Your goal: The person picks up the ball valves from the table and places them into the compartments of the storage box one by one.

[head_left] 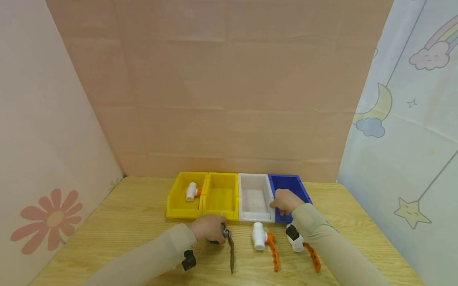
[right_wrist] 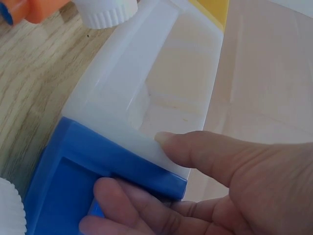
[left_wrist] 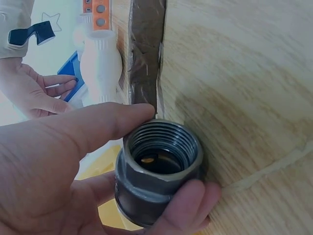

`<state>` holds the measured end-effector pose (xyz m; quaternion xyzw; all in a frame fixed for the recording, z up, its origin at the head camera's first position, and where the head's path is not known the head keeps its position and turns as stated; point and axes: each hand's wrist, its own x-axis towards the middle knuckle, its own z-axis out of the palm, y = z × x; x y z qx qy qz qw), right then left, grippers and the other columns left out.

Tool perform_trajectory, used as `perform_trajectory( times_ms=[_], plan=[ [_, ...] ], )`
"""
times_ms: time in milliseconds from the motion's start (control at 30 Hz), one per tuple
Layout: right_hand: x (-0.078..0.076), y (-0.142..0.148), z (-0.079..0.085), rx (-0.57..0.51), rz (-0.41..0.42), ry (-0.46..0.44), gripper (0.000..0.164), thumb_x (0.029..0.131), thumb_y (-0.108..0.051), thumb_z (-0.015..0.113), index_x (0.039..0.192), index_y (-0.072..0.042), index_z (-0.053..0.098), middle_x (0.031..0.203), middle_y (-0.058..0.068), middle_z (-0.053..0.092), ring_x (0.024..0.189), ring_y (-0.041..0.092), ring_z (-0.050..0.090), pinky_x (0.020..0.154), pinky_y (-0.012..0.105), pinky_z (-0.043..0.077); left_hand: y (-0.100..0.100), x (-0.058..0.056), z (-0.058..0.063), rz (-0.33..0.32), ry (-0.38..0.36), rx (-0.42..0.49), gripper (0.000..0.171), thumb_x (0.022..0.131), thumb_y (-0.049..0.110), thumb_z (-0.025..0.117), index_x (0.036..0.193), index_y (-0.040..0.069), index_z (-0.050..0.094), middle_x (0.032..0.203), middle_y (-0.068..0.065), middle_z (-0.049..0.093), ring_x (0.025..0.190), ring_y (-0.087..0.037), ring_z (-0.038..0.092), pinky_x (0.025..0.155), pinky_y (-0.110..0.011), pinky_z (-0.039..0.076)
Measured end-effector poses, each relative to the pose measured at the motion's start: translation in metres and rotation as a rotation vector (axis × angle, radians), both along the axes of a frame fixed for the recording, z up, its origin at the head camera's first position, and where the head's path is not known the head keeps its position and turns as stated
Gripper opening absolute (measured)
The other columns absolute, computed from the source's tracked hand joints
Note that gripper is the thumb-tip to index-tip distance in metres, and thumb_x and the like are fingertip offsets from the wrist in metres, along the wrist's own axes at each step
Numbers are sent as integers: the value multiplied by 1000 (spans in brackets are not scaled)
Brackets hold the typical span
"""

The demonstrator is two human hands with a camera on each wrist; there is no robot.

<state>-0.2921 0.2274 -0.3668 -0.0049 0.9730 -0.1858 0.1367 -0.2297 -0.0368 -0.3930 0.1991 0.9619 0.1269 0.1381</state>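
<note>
My left hand [head_left: 209,227] grips a dark metal ball valve [left_wrist: 159,181] low over the table, fingers and thumb around its body. The valve's threaded opening shows in the left wrist view, and its long brown handle [head_left: 231,254] points toward me. My right hand [right_wrist: 195,191] straddles the adjoining walls of the white bin [right_wrist: 112,115] and the blue bin [right_wrist: 93,152], thumb on the white side, fingers curled inside the blue one. In front of these bins lie two white plastic valves with orange handles, a left one [head_left: 259,237] and a right one [head_left: 297,243] partly covered by a black wrist mount.
Two yellow bins, a left one [head_left: 172,206] and a right one [head_left: 233,214], continue the row leftward. The leftmost holds another white valve [head_left: 191,192] with an orange handle. Behind the wooden table [head_left: 143,206] stands a tan backdrop [head_left: 222,99], with patterned walls at both sides.
</note>
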Motion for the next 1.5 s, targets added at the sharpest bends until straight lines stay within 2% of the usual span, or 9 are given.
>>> perform_trajectory(
  times_ms=[367,867,1133,1300,1500],
  plan=[
    [-2,-1,-1,13,-10,-12,20,90,-19,68,85,-2,59,72,14,64,65,24,65,63,34,58,0,-1,0,4,-5,16,39,74,24,81,107,12,66,88,0,62,74,-13,51,67,-29,48],
    [-2,-1,0,12,-15,-12,21,89,-19,69,84,-2,59,71,15,64,64,23,64,59,31,56,-3,-2,-2,5,-9,63,34,72,20,81,102,12,66,83,2,59,72,-13,49,62,-27,45],
    [-1,-2,0,26,-4,-7,21,89,-19,69,82,-3,59,70,14,65,63,23,64,62,33,58,-4,-1,-3,8,-13,111,31,71,17,81,99,11,66,80,2,57,68,-12,50,50,-25,46],
    [0,-2,0,27,-6,-4,21,89,-19,69,82,-2,58,70,14,64,63,23,64,61,32,57,-6,-3,-6,-15,21,117,31,70,19,81,97,12,67,81,2,59,69,-12,50,53,-24,45],
    [0,-2,1,23,-11,-4,20,89,-18,69,82,-2,58,69,14,64,62,23,64,60,32,57,-8,-5,-5,-16,-8,134,32,70,17,82,99,12,68,83,1,60,70,-13,52,53,-25,48]
  ],
)
